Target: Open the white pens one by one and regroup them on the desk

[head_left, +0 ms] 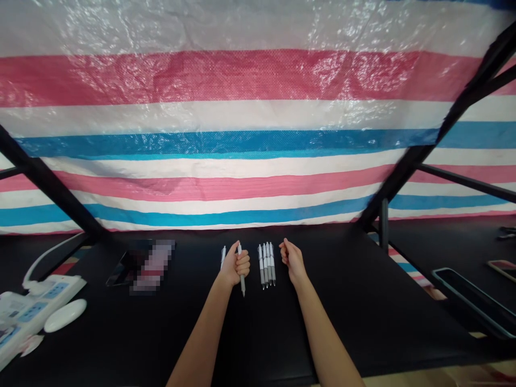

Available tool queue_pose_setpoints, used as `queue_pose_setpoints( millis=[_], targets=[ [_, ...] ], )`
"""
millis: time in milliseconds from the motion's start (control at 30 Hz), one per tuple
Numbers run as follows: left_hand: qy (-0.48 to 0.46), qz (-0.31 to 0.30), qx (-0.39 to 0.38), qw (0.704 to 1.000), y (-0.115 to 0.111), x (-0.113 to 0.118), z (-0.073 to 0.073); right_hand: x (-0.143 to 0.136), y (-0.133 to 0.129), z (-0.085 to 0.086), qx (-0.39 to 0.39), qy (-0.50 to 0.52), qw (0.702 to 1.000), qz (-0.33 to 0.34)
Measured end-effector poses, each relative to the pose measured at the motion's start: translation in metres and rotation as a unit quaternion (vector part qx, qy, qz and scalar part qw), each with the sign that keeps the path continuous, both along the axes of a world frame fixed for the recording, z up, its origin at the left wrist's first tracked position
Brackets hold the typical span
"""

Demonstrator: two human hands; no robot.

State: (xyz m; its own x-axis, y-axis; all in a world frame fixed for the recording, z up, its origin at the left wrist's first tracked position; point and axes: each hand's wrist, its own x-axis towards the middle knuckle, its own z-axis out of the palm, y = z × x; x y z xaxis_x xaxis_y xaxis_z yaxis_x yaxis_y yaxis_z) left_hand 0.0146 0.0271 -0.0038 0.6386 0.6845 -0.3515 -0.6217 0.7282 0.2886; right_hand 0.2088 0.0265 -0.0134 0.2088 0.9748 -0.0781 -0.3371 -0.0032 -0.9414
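Held pen [242, 285]: white top, grey grip, in the left hand [237, 266]
Four pens [265, 264]: same colors, lined up pretty snug
Lone pen [223, 255]: partly hidden, left of that hand

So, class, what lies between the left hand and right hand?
In the head view, four pens lie side by side on the table between the left hand and right hand, touching neither.

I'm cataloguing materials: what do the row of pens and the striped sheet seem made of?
Row of pens: probably plastic, judging by smooth, even white barrels; the grey lower parts could be rubber. Striped sheet: likely woven plastic, glossy, given its crinkled highlights and fine mesh texture.
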Motion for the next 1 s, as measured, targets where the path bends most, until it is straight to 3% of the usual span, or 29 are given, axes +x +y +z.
queue_pose_setpoints(
  millis=[1000],
  targets=[
    [-0.005,0.024,-0.013,1.000,-0.0014,0.0009,0.0021,-0.0003,0.0017,-0.0019,0.000,0.001,1.000,0.000]
  ],
)
